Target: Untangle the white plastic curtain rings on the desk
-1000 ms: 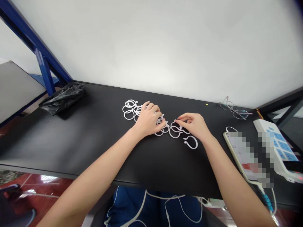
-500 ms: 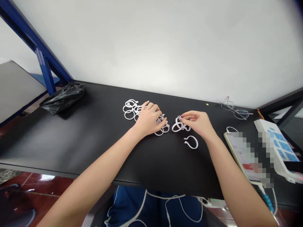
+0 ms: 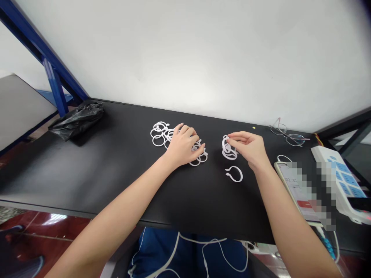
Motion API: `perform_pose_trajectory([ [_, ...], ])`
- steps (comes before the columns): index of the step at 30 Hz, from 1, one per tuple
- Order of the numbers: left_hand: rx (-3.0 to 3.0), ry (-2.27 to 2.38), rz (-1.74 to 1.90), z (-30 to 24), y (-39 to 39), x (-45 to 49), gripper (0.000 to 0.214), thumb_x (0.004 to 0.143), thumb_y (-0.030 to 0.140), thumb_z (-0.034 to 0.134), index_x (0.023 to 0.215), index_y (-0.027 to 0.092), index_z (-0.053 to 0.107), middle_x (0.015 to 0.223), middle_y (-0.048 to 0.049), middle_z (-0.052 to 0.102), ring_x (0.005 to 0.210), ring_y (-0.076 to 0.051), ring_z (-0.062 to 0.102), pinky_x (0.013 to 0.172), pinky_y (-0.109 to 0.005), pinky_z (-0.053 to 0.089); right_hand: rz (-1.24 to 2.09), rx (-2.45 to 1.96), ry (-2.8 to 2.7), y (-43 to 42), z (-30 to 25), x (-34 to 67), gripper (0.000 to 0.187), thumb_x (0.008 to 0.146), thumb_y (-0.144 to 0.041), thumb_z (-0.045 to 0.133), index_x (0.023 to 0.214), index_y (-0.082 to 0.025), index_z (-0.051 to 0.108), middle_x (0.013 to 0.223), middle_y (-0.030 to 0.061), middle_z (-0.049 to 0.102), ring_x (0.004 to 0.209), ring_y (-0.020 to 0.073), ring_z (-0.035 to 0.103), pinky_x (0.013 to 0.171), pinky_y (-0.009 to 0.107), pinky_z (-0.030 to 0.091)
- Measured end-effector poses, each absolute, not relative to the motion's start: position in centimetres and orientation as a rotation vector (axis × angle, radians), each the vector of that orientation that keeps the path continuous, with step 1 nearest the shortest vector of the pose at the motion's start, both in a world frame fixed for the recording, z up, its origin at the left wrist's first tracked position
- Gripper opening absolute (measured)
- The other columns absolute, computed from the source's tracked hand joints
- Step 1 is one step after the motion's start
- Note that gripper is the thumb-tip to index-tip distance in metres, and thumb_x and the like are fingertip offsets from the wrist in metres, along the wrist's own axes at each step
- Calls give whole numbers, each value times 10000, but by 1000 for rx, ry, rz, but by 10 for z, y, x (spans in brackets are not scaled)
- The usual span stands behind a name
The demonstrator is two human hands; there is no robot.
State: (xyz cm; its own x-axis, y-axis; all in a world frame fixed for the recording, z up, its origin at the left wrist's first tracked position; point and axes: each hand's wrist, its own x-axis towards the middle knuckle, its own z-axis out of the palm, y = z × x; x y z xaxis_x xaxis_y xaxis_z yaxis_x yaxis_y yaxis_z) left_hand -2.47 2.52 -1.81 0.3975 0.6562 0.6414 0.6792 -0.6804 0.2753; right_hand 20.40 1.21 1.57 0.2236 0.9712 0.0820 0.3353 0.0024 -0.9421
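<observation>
A pile of white plastic rings (image 3: pixel 160 134) lies on the black table (image 3: pixel 116 170). My left hand (image 3: pixel 183 148) rests on the pile's right part, fingers curled over several rings. My right hand (image 3: pixel 251 148) pinches a small bunch of linked white rings (image 3: pixel 228 150), lifted a little off the table to the right of the pile. One open white ring (image 3: pixel 234 174) lies alone on the table just below that hand.
A crumpled black plastic bag (image 3: pixel 75 119) sits at the table's left end. Glasses (image 3: pixel 286 135) lie at the back right. A phone (image 3: pixel 301 189) and a white device with blue keys (image 3: pixel 339 173) are at the right edge. A blue frame (image 3: pixel 49 73) stands at the left.
My right hand has picked the bunch of rings off the table and carried it up and to the right. My left hand has stayed on the pile.
</observation>
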Motion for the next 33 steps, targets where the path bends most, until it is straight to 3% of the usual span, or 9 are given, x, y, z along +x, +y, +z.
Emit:
perform_pose_trajectory([
  [10, -2575, -1206, -1165, -18, 25, -25, 236, 886, 345, 547, 770, 184, 675, 846, -60, 652, 865, -215, 576, 1054, -503, 361, 815, -1483, -1215, 10, 22, 200, 286, 558, -280, 822, 801, -159, 735, 741, 67, 716, 522, 111, 567, 391, 221, 379],
  [18, -2574, -1197, -1189, -18, 25, -24, 241, 885, 344, 554, 771, 173, 680, 845, -58, 662, 872, -213, 587, 1063, -499, 358, 940, -1384, -1106, 12, 23, 204, 264, 553, -276, 818, 768, -164, 713, 608, 2, 633, 377, 21, 306, 340, 217, 176],
  [28, -2557, -1180, -1213, -19, 25, -24, 222, 893, 335, 550, 786, 181, 669, 840, -52, 665, 869, -210, 591, 1065, -490, 355, 998, -1367, -987, 13, 24, 202, 273, 550, -309, 858, 661, -170, 651, 482, -59, 520, 361, 32, 376, 312, 168, 208],
  [33, -2549, -1041, -1328, -11, 18, -19, 268, 915, 383, 534, 1034, 162, 627, 873, -64, 671, 853, -207, 600, 991, -443, 410, 1112, -1347, -1033, 12, 22, 193, 318, 601, -395, 846, 683, -174, 633, 492, -50, 547, 348, 45, 417, 300, 164, 258],
])
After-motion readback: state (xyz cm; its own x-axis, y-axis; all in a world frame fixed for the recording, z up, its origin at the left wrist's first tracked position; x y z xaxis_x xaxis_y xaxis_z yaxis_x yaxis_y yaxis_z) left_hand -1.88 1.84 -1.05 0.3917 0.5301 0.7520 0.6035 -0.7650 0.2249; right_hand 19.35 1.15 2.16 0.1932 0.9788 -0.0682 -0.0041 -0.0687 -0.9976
